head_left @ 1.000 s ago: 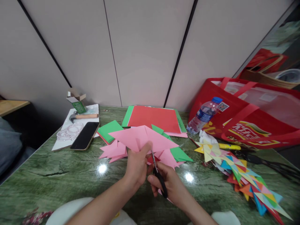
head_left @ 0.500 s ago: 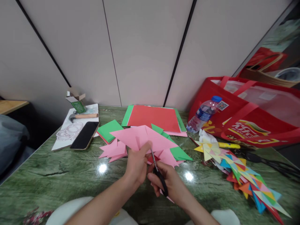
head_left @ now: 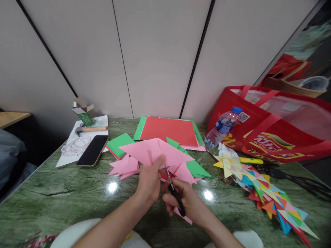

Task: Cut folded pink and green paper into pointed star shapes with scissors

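My left hand (head_left: 150,181) pinches the lower edge of a folded pink paper sheet (head_left: 155,151) and holds it up above the table. My right hand (head_left: 184,199) grips black-handled scissors (head_left: 173,191); their blades point up into the pink paper right beside my left thumb. Pink folded triangles (head_left: 125,166) and green paper pieces (head_left: 198,168) lie on the table just behind the held sheet.
A green marble table (head_left: 64,196) carries a red and green paper stack (head_left: 169,131), a phone (head_left: 93,150), a hammer (head_left: 90,129), a bead bracelet (head_left: 74,144), a small box (head_left: 84,115), a water bottle (head_left: 222,126), a red bag (head_left: 279,127), a multicoloured folded paper chain (head_left: 269,196) and black scissors (head_left: 297,177).
Both hands and the pink paper hold nearly the same pose; the view has shifted slightly, and the scissors sit a touch further along the paper edge.
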### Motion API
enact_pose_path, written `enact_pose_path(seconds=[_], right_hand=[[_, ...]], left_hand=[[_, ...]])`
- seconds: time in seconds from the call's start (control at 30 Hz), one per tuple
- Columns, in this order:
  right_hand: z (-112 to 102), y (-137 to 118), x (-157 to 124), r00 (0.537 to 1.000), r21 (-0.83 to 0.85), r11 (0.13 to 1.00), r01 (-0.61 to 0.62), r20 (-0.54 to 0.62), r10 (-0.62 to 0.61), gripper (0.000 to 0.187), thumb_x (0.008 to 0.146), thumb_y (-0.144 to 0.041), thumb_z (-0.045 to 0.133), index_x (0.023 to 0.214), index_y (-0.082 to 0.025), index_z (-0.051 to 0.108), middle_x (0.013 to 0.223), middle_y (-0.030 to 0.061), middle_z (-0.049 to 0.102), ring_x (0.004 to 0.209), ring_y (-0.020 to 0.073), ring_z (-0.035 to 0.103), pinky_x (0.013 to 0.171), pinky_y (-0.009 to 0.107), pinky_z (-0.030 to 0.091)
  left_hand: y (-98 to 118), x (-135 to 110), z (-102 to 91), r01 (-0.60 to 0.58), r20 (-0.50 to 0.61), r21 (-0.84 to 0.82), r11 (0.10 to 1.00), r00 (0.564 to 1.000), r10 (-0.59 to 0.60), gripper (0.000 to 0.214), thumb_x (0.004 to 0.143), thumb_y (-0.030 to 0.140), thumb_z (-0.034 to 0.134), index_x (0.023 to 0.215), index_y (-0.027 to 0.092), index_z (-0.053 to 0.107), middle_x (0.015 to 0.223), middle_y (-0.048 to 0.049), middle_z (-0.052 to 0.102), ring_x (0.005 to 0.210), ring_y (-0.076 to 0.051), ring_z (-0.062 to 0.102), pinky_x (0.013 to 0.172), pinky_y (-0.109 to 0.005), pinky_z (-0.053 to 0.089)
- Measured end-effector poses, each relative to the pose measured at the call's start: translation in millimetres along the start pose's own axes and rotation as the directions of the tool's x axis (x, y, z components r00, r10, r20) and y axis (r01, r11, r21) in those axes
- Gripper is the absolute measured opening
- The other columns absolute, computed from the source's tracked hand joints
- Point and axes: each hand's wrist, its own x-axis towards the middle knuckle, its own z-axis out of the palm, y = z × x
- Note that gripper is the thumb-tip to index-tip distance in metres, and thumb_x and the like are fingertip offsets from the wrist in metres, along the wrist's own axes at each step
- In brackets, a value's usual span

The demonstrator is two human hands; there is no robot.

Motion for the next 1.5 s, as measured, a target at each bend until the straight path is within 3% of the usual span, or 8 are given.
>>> enact_pose_path(seconds=[0.1,0.17,0.33,0.6,0.8,1.0,1.33,1.5], right_hand=[[-9,-6,0,0.998,-0.030,0.998,0.060,0.009,-0.060,0.035,0.060,-0.032,0.078,0.080,-0.018,0.052,0.055,-0.0039,0.061,0.049,0.0101,0.055,0.048,0.019,0.042],[-18,-9,3,0.977,-0.037,0.987,0.157,-0.138,-0.161,0.032,0.065,-0.035,0.075,0.078,-0.019,0.051,0.051,-0.0045,0.061,0.047,0.0107,0.055,0.048,0.021,0.042],[-41,-10,12,0.791,-0.042,0.940,0.337,-0.529,-0.307,0.034,0.069,-0.038,0.071,0.090,-0.020,0.053,0.064,-0.0026,0.065,0.061,0.0147,0.064,0.062,0.025,0.048],[-49,-7,12,0.808,-0.002,0.930,0.368,-0.495,-0.321,0.047,0.059,-0.029,0.079,0.100,-0.019,0.058,0.070,0.0001,0.067,0.062,0.0177,0.064,0.058,0.028,0.048],[-49,-6,16,0.701,0.046,0.913,0.404,-0.657,-0.277,0.037,0.060,-0.033,0.078,0.090,-0.020,0.060,0.065,-0.0038,0.062,0.055,0.0117,0.055,0.054,0.023,0.043],[-51,-2,20,0.681,0.068,0.927,0.370,-0.699,-0.221,0.042,0.056,-0.037,0.079,0.088,-0.019,0.059,0.062,-0.0036,0.060,0.051,0.0129,0.053,0.050,0.025,0.042],[-52,1,23,0.626,0.019,0.919,0.394,-0.738,-0.253,0.040,0.059,-0.036,0.077,0.090,-0.019,0.058,0.062,-0.0051,0.060,0.052,0.0106,0.054,0.049,0.022,0.041],[-51,2,24,0.659,-0.005,0.927,0.376,-0.702,-0.271,0.041,0.059,-0.038,0.077,0.089,-0.019,0.057,0.062,-0.0045,0.060,0.053,0.0122,0.056,0.053,0.026,0.046]], left_hand=[[7,10,-3.9,-0.065,-0.010,-0.023,0.998,0.998,0.065,0.022,0.059,0.011,0.074,0.077,0.011,0.061,0.073,-0.0026,0.068,0.069,-0.016,0.065,0.066,-0.030,0.053],[11,16,-6.4,-0.065,0.024,-0.008,0.998,0.998,0.065,0.020,0.060,0.011,0.074,0.075,0.010,0.062,0.073,-0.0037,0.069,0.072,-0.018,0.065,0.070,-0.034,0.053],[8,18,-8.5,0.019,0.178,0.167,0.986,0.983,-0.049,0.027,0.059,0.016,0.076,0.083,0.011,0.065,0.082,-0.0079,0.070,0.079,-0.023,0.065,0.072,-0.039,0.054],[1,21,-12.4,0.041,0.258,0.275,0.961,0.959,-0.115,0.030,0.060,0.016,0.076,0.088,0.010,0.065,0.084,-0.0089,0.070,0.078,-0.022,0.065,0.074,-0.039,0.054],[7,18,-9.4,0.106,0.295,0.332,0.937,0.932,-0.210,0.035,0.056,0.017,0.078,0.089,0.010,0.067,0.085,-0.0120,0.070,0.074,-0.023,0.066,0.069,-0.038,0.054],[8,30,-15.6,0.018,0.214,0.316,0.949,0.973,-0.090,0.023,0.059,0.024,0.077,0.075,0.011,0.067,0.074,-0.0062,0.071,0.063,-0.015,0.064,0.062,-0.025,0.051],[28,32,-16.8,0.057,0.345,0.240,0.969,0.928,-0.140,0.060,0.068,0.045,0.069,0.119,0.017,0.053,0.078,-0.0073,0.069,0.063,-0.016,0.062,0.055,-0.024,0.047],[26,35,-17.5,0.023,0.302,0.345,0.938,0.944,-0.134,0.048,0.058,0.026,0.079,0.101,0.012,0.062,0.063,-0.0035,0.067,0.053,-0.016,0.060,0.056,-0.027,0.048]])
